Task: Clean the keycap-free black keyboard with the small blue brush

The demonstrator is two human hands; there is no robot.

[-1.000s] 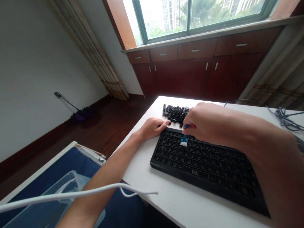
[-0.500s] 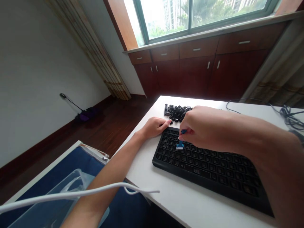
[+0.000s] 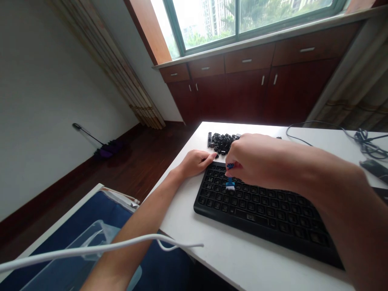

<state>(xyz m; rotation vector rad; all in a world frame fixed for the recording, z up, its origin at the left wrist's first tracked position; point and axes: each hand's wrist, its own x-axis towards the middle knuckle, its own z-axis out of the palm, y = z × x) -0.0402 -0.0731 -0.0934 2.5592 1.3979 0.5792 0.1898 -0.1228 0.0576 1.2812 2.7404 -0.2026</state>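
Observation:
A black keyboard [image 3: 236, 216] with its keycaps off lies on the white table, its bare key sockets showing. In my right hand [image 3: 245, 159] is a small blue brush [image 3: 230, 184], pinched by its handle. Its white bristles point down onto the sockets in the left half of the keyboard. My left hand [image 3: 198, 162] is closed at the keyboard's far left corner, thumb along the edge and fingers curled, partly hidden. A heap of loose black keycaps [image 3: 222, 142] sits just beyond the keyboard, partly covered by my right hand.
Black cables [image 3: 366, 141] lie at the table's right, near a dark object [image 3: 374, 169]. A white cable [image 3: 121, 244] crosses the lower left in front of my left forearm. Below it is a blue surface with a clear plastic container [image 3: 75, 250]. Cabinets [image 3: 242, 89] stand beyond the table.
The bristles of the brush show slightly splayed and tilted differently over nearly the same sockets. My left hand stays at the corner. The whole view has shifted slightly.

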